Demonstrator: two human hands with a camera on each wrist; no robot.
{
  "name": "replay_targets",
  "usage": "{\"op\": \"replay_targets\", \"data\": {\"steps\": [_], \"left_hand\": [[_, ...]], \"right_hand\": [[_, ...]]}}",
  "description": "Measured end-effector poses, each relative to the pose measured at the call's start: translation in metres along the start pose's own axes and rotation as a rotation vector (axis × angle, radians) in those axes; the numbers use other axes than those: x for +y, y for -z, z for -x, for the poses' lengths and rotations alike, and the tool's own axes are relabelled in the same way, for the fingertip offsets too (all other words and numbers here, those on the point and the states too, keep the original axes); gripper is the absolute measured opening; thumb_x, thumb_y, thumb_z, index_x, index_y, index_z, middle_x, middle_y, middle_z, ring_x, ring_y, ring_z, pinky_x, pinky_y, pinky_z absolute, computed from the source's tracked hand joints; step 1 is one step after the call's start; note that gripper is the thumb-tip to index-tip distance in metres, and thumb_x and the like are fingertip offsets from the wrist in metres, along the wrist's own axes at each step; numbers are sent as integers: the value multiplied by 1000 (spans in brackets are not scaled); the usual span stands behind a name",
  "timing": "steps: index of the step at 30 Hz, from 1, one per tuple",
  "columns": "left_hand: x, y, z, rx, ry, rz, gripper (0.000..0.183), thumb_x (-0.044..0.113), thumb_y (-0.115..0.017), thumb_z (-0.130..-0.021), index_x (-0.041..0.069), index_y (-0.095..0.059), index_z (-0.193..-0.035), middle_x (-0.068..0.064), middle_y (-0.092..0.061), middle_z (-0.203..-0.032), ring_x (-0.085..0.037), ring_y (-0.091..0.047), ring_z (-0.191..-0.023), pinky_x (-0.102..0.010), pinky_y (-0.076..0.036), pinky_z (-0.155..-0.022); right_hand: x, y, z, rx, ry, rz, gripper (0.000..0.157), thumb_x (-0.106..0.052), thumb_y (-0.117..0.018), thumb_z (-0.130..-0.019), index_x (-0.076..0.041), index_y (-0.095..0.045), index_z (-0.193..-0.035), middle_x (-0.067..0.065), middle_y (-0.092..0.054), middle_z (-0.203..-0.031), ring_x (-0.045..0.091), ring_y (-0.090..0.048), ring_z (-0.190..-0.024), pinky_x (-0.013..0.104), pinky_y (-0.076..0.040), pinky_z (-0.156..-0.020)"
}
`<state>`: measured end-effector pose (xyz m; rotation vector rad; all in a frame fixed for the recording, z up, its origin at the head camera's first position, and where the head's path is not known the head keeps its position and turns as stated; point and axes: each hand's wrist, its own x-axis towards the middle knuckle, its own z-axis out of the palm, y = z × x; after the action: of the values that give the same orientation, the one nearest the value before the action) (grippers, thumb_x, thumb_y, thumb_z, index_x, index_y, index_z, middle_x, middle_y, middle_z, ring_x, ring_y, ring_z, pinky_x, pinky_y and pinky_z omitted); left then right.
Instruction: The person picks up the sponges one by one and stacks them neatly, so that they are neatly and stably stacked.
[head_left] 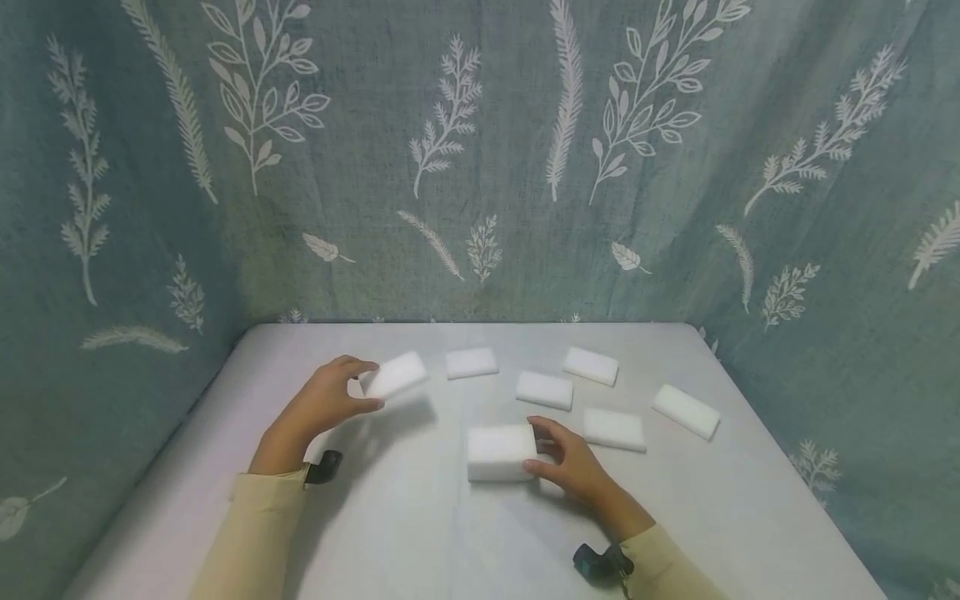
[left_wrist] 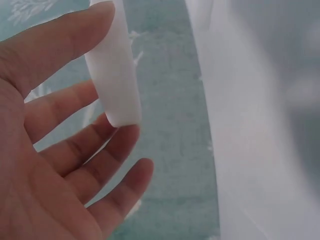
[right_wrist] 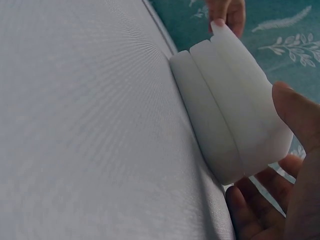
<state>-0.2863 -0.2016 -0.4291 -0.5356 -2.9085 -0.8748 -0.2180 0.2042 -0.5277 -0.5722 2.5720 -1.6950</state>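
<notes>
My left hand [head_left: 326,402] pinches one end of a white sponge block [head_left: 397,375] between thumb and fingers, holding it tilted above the table, with a shadow below. In the left wrist view the sponge [left_wrist: 117,85] appears edge-on, the thumb on one face and fingertips at its lower end. Nearer the middle, a stack of white sponges [head_left: 495,454] sits on the table. My right hand [head_left: 576,462] grips its right end, thumb on the near side and fingers on the far side. The right wrist view shows layers in the stack [right_wrist: 215,120], with their long sides lined up.
Several loose white sponges lie flat: one at the back [head_left: 471,363], one behind the stack [head_left: 544,390], others to the right, including the outermost sponge [head_left: 686,411]. The white table [head_left: 375,525] meets a green leaf-patterned curtain [head_left: 360,250] at the back and sides.
</notes>
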Motion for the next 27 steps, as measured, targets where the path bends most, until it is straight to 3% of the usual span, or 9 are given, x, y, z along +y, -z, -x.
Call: {"op": "replay_targets", "data": {"steps": [7, 12, 17, 22, 24, 27], "left_hand": [[19, -6, 1, 10, -32, 27, 66, 37, -83, -76, 6, -61, -130, -13, -57, -125, -33, -54, -112, -52, -45, -90], [35, -11, -1, -3, -105, 36, 63, 35, -85, -74, 8, -63, -127, -8, -59, -123, -30, -55, -112, -50, -47, -89], [43, -20, -4, -27, -170, 24, 60, 33, -84, -75, 10, -64, -126, -5, -58, -124, -28, -55, -114, -49, -46, -93], [48, -32, -5, -74, -213, -14, 59, 33, -84, -76, 11, -64, -127, -4, -58, -126, -27, -54, -118, -47, -45, -96], [49, -36, -5, -87, -224, -23, 59, 33, -83, -76, 11, -64, -127, -4, -58, -125, -26, -54, -118, -46, -45, -97], [50, -41, -5, -87, -240, -37, 58, 34, -84, -76, 11, -65, -126, -4, -59, -124, -24, -55, -116, -45, -45, -96]], "right_hand": [[2, 9, -2, -11, 12, 18, 69, -26, -80, -82, -7, -48, -140, 14, -55, -132, 31, -57, -116, 38, -44, -99], [-1, 12, -2, -8, 2, 37, 68, -22, -79, -82, -7, -47, -141, 14, -55, -134, 29, -57, -118, 38, -43, -100], [-28, 14, 2, -26, 33, 19, 66, -12, -77, -83, 4, -46, -139, 24, -54, -132, 39, -55, -117, 46, -43, -99], [-46, 13, 8, -45, -10, 4, 66, -11, -77, -83, 6, -45, -139, 25, -53, -133, 40, -55, -116, 47, -41, -100], [-45, 11, 8, -47, -2, -5, 66, -11, -77, -84, 6, -45, -139, 25, -52, -133, 40, -55, -117, 47, -41, -100], [-25, 7, 5, -42, 20, -2, 67, -17, -77, -84, 1, -46, -140, 21, -53, -134, 35, -55, -118, 42, -42, -101]]}}
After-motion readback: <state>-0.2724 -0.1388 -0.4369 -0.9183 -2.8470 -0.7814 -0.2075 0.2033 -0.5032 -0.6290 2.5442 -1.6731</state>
